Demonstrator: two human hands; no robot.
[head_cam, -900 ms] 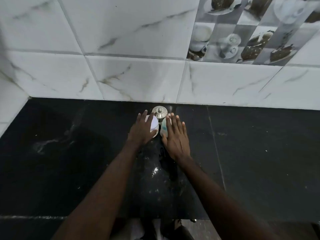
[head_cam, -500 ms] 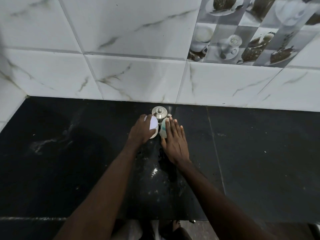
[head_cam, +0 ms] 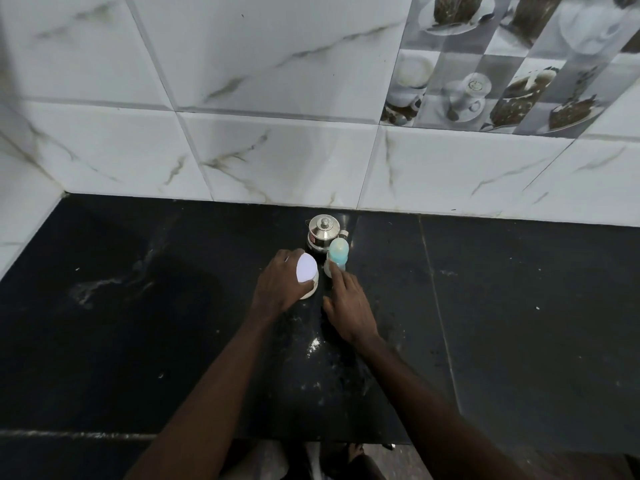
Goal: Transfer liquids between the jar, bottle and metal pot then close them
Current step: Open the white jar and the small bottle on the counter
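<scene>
Glossy black stone counter (head_cam: pixel 138 341) under veined marble tiles (head_cam: pixel 277 157). Left hand (head_cam: pixel 282 284) cups the round white-lidded jar (head_cam: pixel 307 273); right hand (head_cam: pixel 349 303), fingers loosely spread, touches the teal-capped bottle (head_cam: pixel 337 254) at the jar's 2 o'clock. Shiny lidded metal pot (head_cam: pixel 323 232) stands at 12.

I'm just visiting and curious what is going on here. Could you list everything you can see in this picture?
metal pot: one, shiny silver with a knobbed lid on, at the back of the counter near the wall
bottle: one, clear with a pale blue-green cap, just in front of the pot and to its right
jar: one, white with a white lid on, in front of the pot and to its left
counter: one, black stone with pale specks near the middle
wall tiles: white marbled, behind the counter; one panel at upper right shows pictures of cups and cakes
left hand: wrapped around the side of the jar
right hand: fingers reaching to the bottle's lower part, not clearly closed on it
</scene>
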